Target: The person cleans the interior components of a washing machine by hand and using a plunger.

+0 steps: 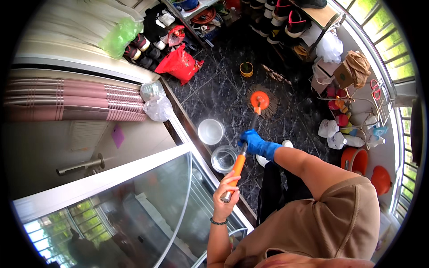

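Observation:
I hold a mop by its shaft, which slants away from me across a dark marble-patterned tile floor (214, 88). My bare left hand (225, 194), with a beaded bracelet at the wrist, is closed around the end of the orange grip (238, 167). Further down, my right hand (253, 142) in a blue rubber glove grips the metal shaft. The round orange mop head (260, 99) rests on the floor, its grey-brown strands spread around it. Left of the shaft stand a whitish plastic bucket (210, 131) and a clear container (224, 159) that seems to hold water.
Beyond the mop are a small yellow plant pot (246, 69) and a red bag (181, 64) near shoes. A glass-panelled door (161, 187) borders the left. Plastic bottles (336, 140), an orange bucket (355, 160) and a shoe rack (285, 20) line the right side.

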`<state>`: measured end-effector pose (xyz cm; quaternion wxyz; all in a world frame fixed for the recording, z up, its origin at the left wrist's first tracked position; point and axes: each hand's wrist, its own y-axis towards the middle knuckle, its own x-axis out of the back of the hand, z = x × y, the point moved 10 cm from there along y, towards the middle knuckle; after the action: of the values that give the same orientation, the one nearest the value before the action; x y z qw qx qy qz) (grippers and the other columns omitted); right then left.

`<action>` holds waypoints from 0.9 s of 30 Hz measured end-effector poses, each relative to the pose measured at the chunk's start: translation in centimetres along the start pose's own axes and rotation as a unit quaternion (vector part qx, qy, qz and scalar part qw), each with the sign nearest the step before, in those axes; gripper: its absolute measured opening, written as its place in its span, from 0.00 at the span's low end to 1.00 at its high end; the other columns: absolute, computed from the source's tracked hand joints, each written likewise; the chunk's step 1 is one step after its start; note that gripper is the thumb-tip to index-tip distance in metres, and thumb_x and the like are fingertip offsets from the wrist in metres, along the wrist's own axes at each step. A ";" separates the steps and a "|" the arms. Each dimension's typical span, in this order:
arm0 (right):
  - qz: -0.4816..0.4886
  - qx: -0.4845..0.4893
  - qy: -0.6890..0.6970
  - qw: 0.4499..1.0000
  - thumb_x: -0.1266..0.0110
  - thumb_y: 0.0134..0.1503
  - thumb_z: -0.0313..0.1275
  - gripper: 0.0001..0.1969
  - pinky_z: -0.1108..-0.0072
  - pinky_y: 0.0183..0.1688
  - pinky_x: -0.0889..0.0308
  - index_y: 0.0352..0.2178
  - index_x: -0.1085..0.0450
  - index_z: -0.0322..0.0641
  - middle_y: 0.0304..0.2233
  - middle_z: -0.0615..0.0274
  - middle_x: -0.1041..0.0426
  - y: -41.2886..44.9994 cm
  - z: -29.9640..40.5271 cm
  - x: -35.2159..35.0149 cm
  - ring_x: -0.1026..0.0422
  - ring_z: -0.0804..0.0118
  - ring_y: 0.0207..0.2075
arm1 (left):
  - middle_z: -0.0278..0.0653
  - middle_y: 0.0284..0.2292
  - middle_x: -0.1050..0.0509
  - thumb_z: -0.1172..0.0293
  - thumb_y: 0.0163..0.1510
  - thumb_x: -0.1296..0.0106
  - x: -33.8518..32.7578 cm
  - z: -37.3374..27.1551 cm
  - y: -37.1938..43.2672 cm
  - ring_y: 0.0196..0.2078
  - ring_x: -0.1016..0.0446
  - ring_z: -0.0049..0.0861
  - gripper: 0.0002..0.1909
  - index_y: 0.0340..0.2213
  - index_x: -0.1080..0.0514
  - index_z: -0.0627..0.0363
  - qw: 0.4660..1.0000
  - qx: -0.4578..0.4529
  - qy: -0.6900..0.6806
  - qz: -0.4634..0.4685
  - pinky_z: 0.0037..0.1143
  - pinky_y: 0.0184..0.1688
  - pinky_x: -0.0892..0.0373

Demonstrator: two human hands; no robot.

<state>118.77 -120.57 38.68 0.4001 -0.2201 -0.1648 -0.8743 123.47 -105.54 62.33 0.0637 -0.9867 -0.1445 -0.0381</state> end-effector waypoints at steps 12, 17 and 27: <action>0.233 -0.306 0.225 0.895 0.47 0.45 0.31 0.08 0.71 0.28 0.33 0.26 0.27 0.39 0.24 0.57 0.26 7.9 -4.3 -5.5 0.27 0.61 0.26 | 0.47 0.35 0.25 0.83 0.42 0.49 -6.0 -0.8 5.0 0.45 0.27 0.47 0.15 0.36 0.27 0.64 0.945 -0.137 0.282 -0.097 0.39 0.53 0.35; 0.152 0.113 -0.004 0.982 0.41 0.37 0.31 0.09 0.65 0.32 0.32 0.24 0.27 0.43 0.27 0.51 0.26 4.5 1.3 1.0 0.27 0.46 0.31 | 0.48 0.33 0.24 0.80 0.44 0.50 -8.5 -4.7 4.5 0.43 0.25 0.47 0.14 0.35 0.27 0.66 0.940 -0.143 0.308 -0.032 0.40 0.51 0.33; 0.003 -0.080 -0.078 0.994 0.40 0.42 0.37 0.09 0.65 0.30 0.33 0.19 0.28 0.44 0.20 0.56 0.29 -9.8 -8.3 15.3 0.29 0.50 0.26 | 0.49 0.34 0.24 0.74 0.46 0.51 -16.6 -4.5 7.2 0.43 0.25 0.44 0.12 0.34 0.30 0.66 0.989 -0.083 0.108 0.053 0.41 0.52 0.34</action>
<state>100.22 -127.85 38.44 0.3696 -0.3190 -0.1247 -0.8637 109.41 -117.65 64.45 -0.0008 -0.9849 -0.0810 -0.1527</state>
